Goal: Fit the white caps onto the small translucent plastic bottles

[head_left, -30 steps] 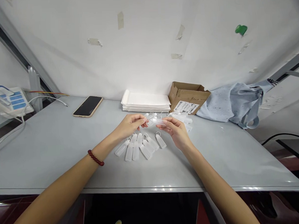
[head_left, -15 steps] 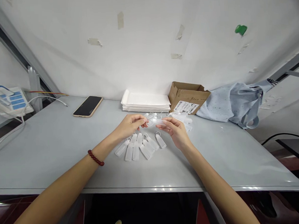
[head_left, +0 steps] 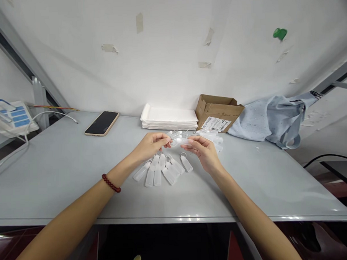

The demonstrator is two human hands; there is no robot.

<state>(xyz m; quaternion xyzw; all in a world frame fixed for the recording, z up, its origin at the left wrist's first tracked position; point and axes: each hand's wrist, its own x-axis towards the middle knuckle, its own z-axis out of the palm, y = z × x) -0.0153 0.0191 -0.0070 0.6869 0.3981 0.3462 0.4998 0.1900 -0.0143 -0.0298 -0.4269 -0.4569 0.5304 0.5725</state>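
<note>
A small translucent plastic bottle with a white cap and a thin loop lies level between my hands, above the desk. Thumb and fingers of my right hand are closed around its body. At the cap end, my left hand pinches the thin loop; its fingertips partly hide it. Below my hands lies a group of several similar bottles, with one single bottle a little to the right. More such bottles lie in a pile behind my right hand, partly covered by it.
On the grey desk, a stack of white envelopes stands by the wall beside an open cardboard box. A light blue cloth bag is at the right, a phone at the left. A white cable runs along the left edge.
</note>
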